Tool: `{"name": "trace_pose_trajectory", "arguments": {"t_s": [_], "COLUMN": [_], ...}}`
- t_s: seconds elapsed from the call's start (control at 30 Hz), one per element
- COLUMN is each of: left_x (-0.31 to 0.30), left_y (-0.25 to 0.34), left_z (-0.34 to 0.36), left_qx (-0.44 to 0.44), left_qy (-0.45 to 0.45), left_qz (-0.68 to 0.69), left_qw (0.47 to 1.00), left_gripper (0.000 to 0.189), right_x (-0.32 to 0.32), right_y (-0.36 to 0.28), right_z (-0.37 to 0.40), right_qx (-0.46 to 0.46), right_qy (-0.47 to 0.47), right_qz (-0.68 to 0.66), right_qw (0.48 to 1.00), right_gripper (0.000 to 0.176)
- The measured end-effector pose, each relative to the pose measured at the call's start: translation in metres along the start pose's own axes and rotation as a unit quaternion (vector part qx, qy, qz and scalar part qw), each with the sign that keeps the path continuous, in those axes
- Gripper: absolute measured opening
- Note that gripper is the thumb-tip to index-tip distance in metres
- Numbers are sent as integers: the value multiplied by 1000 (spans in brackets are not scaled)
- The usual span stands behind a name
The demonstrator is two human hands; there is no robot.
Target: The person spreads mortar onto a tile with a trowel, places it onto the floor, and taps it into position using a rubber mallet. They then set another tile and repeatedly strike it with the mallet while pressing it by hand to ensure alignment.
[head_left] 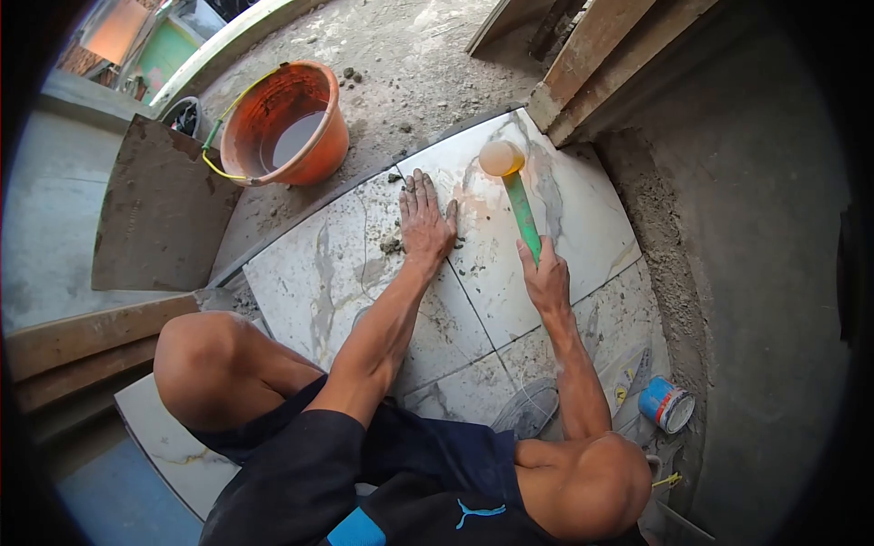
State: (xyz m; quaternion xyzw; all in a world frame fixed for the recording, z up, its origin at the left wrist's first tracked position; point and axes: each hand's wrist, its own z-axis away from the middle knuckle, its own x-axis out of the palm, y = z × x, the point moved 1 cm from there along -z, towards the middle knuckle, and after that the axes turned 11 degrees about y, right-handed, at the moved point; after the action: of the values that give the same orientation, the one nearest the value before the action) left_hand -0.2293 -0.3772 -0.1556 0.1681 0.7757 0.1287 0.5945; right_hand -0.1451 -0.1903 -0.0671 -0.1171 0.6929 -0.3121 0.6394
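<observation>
head view, one frame. landmark: the far tile (574,214), marble-patterned, lying on the floor against the wooden planks (592,55). right hand (546,276) sits at the near edge of the far tile, fingers wrapped closed round the lower end of the green handle of a mallet (521,205); the pale yellow head rests on the tile's far part, the handle lying low along the surface. gripping low on the handle would give the head more swing, as i read it. left hand (425,221) is spread flat, holding nothing, palm down on the neighbour tile (309,273) just left of the far tile, thumb at the joint between the two; i judge the flat palm steadies or feels the edge there. grey mortar crumbs (391,244) lie beside that hand, touching the joint. orange bucket (291,118) with water stands beyond the neighbour tile, up and left of the far tile, near but off the laid surface. a blue can (667,404) lies on its side well below the far tile, by the person's right knee. person squats low over the near tiles.
</observation>
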Motion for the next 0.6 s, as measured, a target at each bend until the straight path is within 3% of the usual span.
{"name": "trace_pose_trajectory", "arguments": {"t_s": [0.1, 0.2, 0.27, 0.33, 0.47, 0.6], "left_x": [-2, -3, -3, -2, -2, -1], "left_y": [0, 0, -1, -1, 1, -2], "left_z": [1, 1, 1, -1, -2, 3], "left_qx": [9, 10, 9, 16, 20, 36], "left_qy": [5, 0, 5, 6, 9, 2], "left_qz": [-27, -16, -19, -17, -18, -41], "left_qw": [1000, 1000, 1000, 1000, 1000, 999], "left_gripper": [70, 70, 70, 70, 70, 69], "right_x": [10, 24, 10, 15, 7, 21], "right_y": [-6, 10, 1, 2, 7, 20], "right_z": [7, -9, -5, 7, -3, 11], "right_qx": [-39, 8, -5, -30, 11, 15], "right_qy": [75, -5, -10, 77, 8, 48], "right_qz": [-86, 23, -5, -61, -9, 11], "right_qw": [993, 1000, 1000, 995, 1000, 999], "right_gripper": [36, 31, 32, 35, 33, 37]}}
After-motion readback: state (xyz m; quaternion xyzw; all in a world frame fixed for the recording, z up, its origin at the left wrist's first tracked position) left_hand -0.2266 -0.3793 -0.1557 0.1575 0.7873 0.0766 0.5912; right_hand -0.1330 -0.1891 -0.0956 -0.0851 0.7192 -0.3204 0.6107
